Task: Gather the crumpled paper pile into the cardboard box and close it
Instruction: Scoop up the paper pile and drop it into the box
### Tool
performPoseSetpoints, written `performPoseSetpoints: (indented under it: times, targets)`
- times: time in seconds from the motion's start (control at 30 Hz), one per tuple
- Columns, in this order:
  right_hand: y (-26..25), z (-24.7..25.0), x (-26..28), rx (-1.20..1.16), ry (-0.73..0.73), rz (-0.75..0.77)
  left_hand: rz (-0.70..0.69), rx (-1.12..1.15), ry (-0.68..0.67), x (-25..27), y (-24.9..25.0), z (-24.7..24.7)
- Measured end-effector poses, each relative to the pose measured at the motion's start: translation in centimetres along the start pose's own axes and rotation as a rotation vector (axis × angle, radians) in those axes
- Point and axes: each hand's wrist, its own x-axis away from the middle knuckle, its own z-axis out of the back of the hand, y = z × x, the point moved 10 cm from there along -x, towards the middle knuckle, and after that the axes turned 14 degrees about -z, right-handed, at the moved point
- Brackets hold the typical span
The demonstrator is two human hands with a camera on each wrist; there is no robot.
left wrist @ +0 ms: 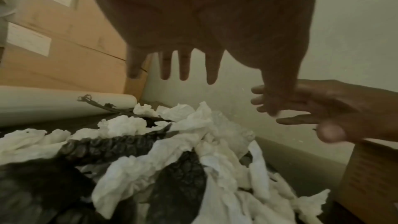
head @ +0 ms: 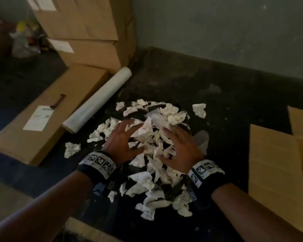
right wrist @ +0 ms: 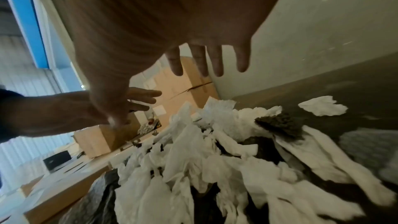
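Head view — left hand [head: 122,142] and right hand [head: 178,149] spread wide, holding nothing, over crumpled paper pile [head: 152,154]. Light, soft, loose — scoop from both sides.

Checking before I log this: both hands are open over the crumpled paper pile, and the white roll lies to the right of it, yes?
Not quite. The left hand and right hand are open over the crumpled paper pile, but the white roll lies to its left, as the head view shows.

Dim corner: dark speckled floor [head: 217,88], grey-green wall [head: 217,32], stacked brown cartons [head: 87,32].
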Motion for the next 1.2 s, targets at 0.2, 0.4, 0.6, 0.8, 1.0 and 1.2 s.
performPoseSetpoints:
  times: [0.2,0.4,0.6,0.8,1.0,1.2]
  targets:
    - [-1.9,-5.1,-6.0,0.221,-0.237,0.049,0.158,-0.14,-0.434,-1.0,-5.5,-5.4]
    - [-3.1,-9.8,-11.0,0.393,-0.373,0.102,0.242,-0.228,-0.63,-3.7,-10.8,-8.4]
    - [0.1,-14.4,-12.6,0.379,-0.547,-0.033,0.304,-0.102,-0.796,-3.3,-13.2,-13.1]
    - [2.2,-16.0,-11.2,0.353,-0.606,-0.044,0.304,-0.174,-0.756,-1.0,-11.6,-15.7]
    - [2.7,-16.5,-10.2,0.3,-0.511,-0.021,0.292,-0.145,-0.677,-0.2,-10.8,-16.0]
    - [3.0,-16.8,-9.8,0.287,-0.432,0.009,0.275,-0.047,-0.599,0.0,-10.4,-16.2]
